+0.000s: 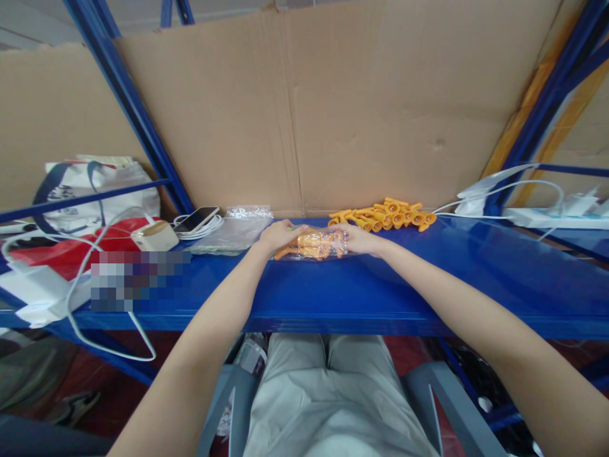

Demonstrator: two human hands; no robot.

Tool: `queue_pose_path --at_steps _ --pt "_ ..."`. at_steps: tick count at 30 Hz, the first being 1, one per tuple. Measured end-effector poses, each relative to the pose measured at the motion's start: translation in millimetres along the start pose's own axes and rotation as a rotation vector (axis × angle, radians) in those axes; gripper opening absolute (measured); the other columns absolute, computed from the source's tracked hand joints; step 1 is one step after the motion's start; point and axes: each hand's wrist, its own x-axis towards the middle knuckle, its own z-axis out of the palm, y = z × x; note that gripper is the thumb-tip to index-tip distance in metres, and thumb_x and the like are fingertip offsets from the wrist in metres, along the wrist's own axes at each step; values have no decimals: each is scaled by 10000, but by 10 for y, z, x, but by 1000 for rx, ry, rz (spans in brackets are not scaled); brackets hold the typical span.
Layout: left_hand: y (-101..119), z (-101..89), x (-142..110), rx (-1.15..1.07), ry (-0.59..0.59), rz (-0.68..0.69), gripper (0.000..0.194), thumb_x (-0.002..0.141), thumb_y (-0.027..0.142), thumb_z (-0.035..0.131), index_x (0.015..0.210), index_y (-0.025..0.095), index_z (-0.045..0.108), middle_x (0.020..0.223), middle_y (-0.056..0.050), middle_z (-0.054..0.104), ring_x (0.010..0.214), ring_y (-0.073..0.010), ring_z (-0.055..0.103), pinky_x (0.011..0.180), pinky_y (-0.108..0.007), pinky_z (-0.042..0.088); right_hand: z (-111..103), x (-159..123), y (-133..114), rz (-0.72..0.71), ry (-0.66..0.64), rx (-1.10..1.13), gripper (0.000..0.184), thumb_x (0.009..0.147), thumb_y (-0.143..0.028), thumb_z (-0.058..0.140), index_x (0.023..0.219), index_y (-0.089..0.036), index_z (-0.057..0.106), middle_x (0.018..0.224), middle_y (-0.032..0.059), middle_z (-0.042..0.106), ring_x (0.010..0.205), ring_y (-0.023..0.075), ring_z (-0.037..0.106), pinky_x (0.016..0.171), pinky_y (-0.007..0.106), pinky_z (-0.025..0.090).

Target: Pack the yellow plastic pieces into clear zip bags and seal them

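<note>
Left hand [280, 235] and right hand [360, 240] are grasping opposite ends of a clear bag [313, 246] of orange parts [311, 238] on a blue shelf [328, 292], fingers curling over it, probably to keep it steady. Loose pieces [392, 214] are lying behind the right hand, flat bags [238, 227] beside the left, seemingly for easy reach.

Wears lt grey-green trousers [297, 371] w/ creases; L hand [280, 235], R hand [360, 240], forearms [214, 311] bare.

Phone [196, 219] on coiled white cable [200, 234], cardboard [380, 114] behind
</note>
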Motion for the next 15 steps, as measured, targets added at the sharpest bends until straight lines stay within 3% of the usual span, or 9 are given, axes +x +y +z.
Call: queue_pose_path --at_steps 3,6,10,15 --pt "2 5 -1 12 18 4 702 848 721 398 1169 155 660 1213 -165 696 1116 -303 648 870 -323 473 -50 -57 -24 200 -21 229 393 805 -115 619 1193 -178 626 894 62 714 664 113 649 586 210 527" --pt "13 3 -4 22 55 16 659 860 689 410 1131 152 678 1160 -150 718 1097 -302 654 863 -322 478 -87 -93 -51 297 -77 345 251 829 -114 592 1073 -158 627 661 13 659 515 80 562 478 162 436" --pt "50 -34 -9 10 94 -11 577 907 607 393 1051 148 711 1067 -134 746 1043 -293 675 840 -313 483 -69 -73 -65 319 -80 515 185 758 -50 617 906 -161 611 581 -32 582 453 59 476 436 157 385" --pt "78 -77 -14 -45 91 -40 570 950 562 341 1002 137 716 848 -126 756 883 -271 716 782 -308 489 21 -17 -43 283 30 717 189 735 -6 611 806 -172 552 581 -46 526 496 67 486 470 172 413"
